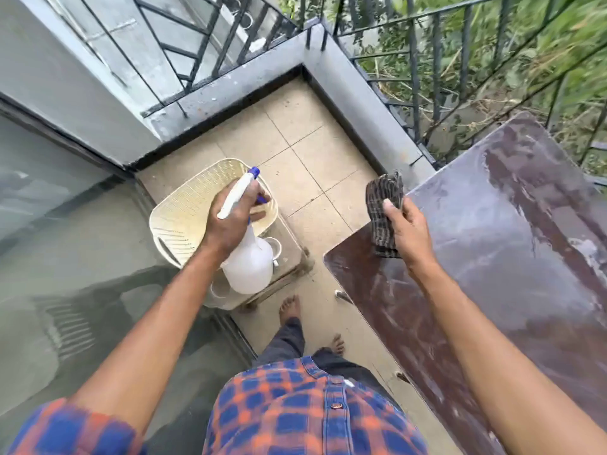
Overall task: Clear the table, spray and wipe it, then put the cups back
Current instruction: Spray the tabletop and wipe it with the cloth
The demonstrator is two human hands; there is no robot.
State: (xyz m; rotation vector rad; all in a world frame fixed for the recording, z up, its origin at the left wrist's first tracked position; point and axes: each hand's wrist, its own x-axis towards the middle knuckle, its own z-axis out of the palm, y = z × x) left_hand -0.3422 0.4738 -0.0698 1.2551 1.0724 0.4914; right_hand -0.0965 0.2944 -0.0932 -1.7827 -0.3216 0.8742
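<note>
My left hand [230, 221] grips the neck of a white spray bottle [249, 266] with a blue nozzle, held over a low stool at the left. My right hand [409, 229] holds a dark checked cloth [382, 205] above the near left corner of the brown table [509, 244], whose top looks wet and streaked. A white cup [274, 249] shows on the stool just behind the bottle, and part of another white cup [216, 292] peeks out below the bottle.
A cream plastic basket [187, 205] sits tilted on the low stool [292, 257]. Black railings [417, 87] and a grey ledge border the tiled balcony floor [295, 142]. A glass door [65, 241] runs along the left. My bare feet stand between stool and table.
</note>
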